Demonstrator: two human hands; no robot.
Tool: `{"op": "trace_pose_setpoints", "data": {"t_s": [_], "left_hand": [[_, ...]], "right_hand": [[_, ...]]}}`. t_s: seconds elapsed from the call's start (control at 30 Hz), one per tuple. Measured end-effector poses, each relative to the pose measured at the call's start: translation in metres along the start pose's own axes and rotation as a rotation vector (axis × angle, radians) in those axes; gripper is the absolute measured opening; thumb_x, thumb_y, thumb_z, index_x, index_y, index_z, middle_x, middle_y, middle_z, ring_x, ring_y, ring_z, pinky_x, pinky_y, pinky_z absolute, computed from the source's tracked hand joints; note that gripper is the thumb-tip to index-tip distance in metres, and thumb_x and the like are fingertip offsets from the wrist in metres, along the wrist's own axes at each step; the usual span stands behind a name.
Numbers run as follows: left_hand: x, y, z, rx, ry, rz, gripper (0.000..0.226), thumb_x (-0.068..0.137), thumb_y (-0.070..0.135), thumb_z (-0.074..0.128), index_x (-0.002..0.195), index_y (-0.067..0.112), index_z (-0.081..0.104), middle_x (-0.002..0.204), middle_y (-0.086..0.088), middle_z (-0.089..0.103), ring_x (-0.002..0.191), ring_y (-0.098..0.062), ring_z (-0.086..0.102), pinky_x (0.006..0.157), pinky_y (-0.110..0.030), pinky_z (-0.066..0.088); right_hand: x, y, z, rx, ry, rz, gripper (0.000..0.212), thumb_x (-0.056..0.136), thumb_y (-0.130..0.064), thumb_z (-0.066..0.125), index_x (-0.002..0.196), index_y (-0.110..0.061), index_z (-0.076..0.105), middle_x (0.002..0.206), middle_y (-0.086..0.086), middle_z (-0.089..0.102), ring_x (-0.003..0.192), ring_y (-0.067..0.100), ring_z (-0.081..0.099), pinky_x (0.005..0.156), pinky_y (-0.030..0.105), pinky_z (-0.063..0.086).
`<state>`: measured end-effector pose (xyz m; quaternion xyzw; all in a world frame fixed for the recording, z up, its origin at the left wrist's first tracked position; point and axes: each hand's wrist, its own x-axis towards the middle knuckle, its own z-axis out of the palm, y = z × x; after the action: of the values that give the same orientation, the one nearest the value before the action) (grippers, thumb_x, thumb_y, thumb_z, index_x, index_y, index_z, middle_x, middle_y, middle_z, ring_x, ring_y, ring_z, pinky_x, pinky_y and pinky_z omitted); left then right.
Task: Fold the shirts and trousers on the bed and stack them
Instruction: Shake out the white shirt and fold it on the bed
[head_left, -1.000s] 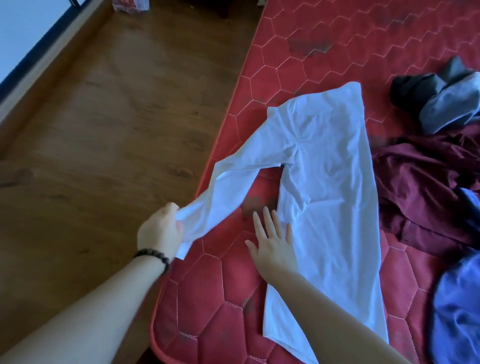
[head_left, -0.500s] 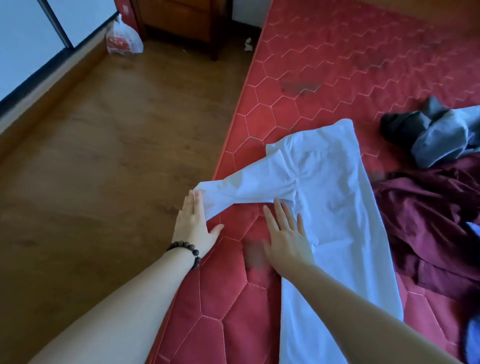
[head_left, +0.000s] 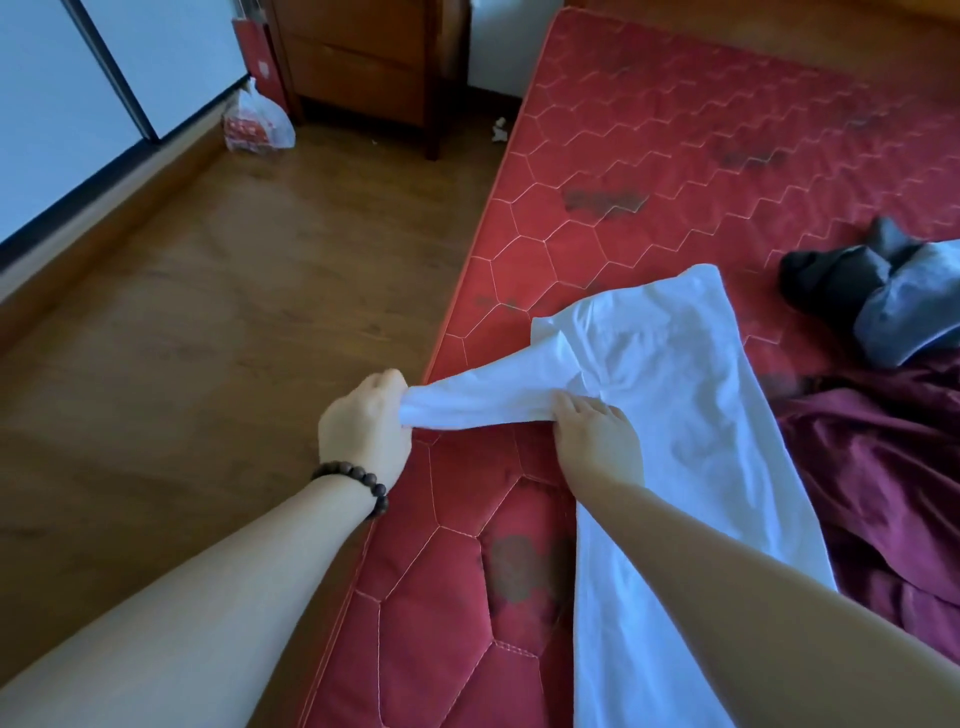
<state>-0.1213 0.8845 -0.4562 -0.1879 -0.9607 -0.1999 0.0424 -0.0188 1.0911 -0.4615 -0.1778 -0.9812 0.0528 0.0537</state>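
Observation:
A white long-sleeved shirt (head_left: 691, 415) lies lengthwise near the left edge of the red quilted mattress (head_left: 649, 171), folded narrow. Its sleeve (head_left: 483, 400) stretches out to the left past the mattress edge. My left hand (head_left: 369, 431), with a bead bracelet on the wrist, grips the sleeve's cuff end. My right hand (head_left: 597, 441) holds the sleeve where it meets the shirt body, fingers curled over the cloth. A maroon garment (head_left: 883, 467) lies crumpled to the right of the shirt. A grey and black garment (head_left: 872, 291) lies beyond it.
Wooden floor (head_left: 208, 338) runs along the mattress's left side. A wooden cabinet (head_left: 363, 62) stands at the far end, with a plastic bag (head_left: 257, 127) beside it. White sliding panels (head_left: 78, 88) line the left wall. A scrap of paper (head_left: 500, 130) lies near the mattress corner.
My left hand went from lying flat on the sleeve end to gripping it and pulling it taut to the left. My right hand curled its fingers onto the sleeve's base. The view tilted up.

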Motion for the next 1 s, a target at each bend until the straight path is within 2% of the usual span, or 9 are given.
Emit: {"op": "trace_pose_setpoints", "data": {"t_s": [0.17,0.27,0.33,0.4,0.5,0.63,0.73,0.87,1.0], "left_hand": [[0.008,0.015,-0.025,0.189,0.331,0.094,0.034,0.069,-0.013,0.06,0.095,0.01,0.059,0.079,-0.007,0.056,0.067,-0.031,0.055,0.068,-0.038,0.03],[-0.025,0.0,-0.01,0.37,-0.076,0.009,0.035,0.081,-0.003,0.049,0.112,0.014,0.054,0.088,-0.002,0.062,0.079,-0.026,0.063,0.073,-0.038,0.034],[-0.043,-0.005,-0.004,0.365,-0.252,0.002,0.025,0.071,-0.008,0.062,0.09,0.008,0.059,0.069,-0.005,0.063,0.056,-0.026,0.062,0.061,-0.032,0.036],[-0.046,-0.011,-0.002,0.34,-0.294,0.043,0.026,0.058,-0.008,0.071,0.074,0.008,0.06,0.058,-0.005,0.059,0.045,-0.026,0.057,0.054,-0.03,0.036],[-0.048,-0.023,-0.001,0.227,-0.337,0.084,0.015,0.072,0.023,0.063,0.084,0.02,0.053,0.08,0.004,0.056,0.077,-0.021,0.057,0.071,-0.035,0.04],[-0.029,-0.016,0.003,-0.093,-0.334,0.11,0.047,0.089,0.033,0.059,0.13,0.013,0.049,0.137,-0.006,0.048,0.128,-0.024,0.044,0.102,-0.038,0.036],[0.004,0.0,0.018,-0.377,-0.326,-0.165,0.069,0.093,0.029,0.058,0.151,0.01,0.024,0.158,-0.006,0.023,0.146,-0.018,0.021,0.114,-0.029,0.019],[0.031,0.004,0.043,-0.663,-0.528,-0.407,0.06,0.084,0.033,0.068,0.137,0.026,0.041,0.132,0.012,0.052,0.121,-0.013,0.052,0.086,-0.019,0.044],[0.038,-0.006,0.049,-0.339,-0.517,-0.382,0.047,0.078,0.057,0.067,0.09,0.015,0.051,0.085,0.004,0.057,0.074,-0.016,0.055,0.058,-0.03,0.038]], "right_hand": [[-0.007,0.013,-0.004,0.143,0.202,-0.1,0.053,0.076,0.015,0.061,0.128,0.001,0.059,0.131,0.018,0.058,0.121,0.038,0.056,0.103,0.051,0.043],[-0.021,0.015,0.01,0.096,-0.135,-0.205,0.06,0.091,0.009,0.042,0.146,-0.014,0.037,0.155,0.008,0.031,0.144,0.03,0.026,0.12,0.04,0.01],[-0.027,0.018,0.021,0.053,-0.25,-0.237,0.063,0.095,0.005,0.032,0.152,-0.019,0.023,0.16,0.0,0.015,0.149,0.023,0.007,0.118,0.032,-0.01],[-0.03,0.017,0.023,0.093,-0.244,-0.212,0.061,0.094,0.005,0.034,0.15,-0.018,0.028,0.159,0.001,0.021,0.149,0.024,0.009,0.118,0.034,-0.01],[-0.032,0.013,0.021,0.14,-0.153,-0.212,0.048,0.092,-0.013,0.043,0.14,-0.013,0.049,0.148,0.008,0.043,0.143,0.029,0.03,0.12,0.047,0.014],[-0.018,0.005,0.011,0.213,-0.065,-0.228,0.045,0.091,-0.037,0.037,0.114,-0.015,0.068,0.133,0.011,0.057,0.128,0.029,0.049,0.114,0.048,0.027],[0.006,-0.003,0.009,0.131,-0.199,-0.288,0.046,0.098,-0.035,0.034,0.142,-0.028,0.043,0.159,0.006,0.017,0.148,0.024,0.011,0.12,0.047,0.007],[0.015,-0.004,0.022,0.005,-0.399,-0.284,0.062,0.098,-0.051,0.029,0.148,-0.046,-0.008,0.157,-0.004,-0.027,0.143,0.02,-0.028,0.116,0.052,-0.014],[0.011,-0.002,0.032,-0.048,-0.46,-0.29,0.061,0.096,-0.058,0.014,0.143,-0.048,-0.023,0.154,-0.006,-0.032,0.14,0.019,-0.034,0.114,0.051,-0.019]]}}
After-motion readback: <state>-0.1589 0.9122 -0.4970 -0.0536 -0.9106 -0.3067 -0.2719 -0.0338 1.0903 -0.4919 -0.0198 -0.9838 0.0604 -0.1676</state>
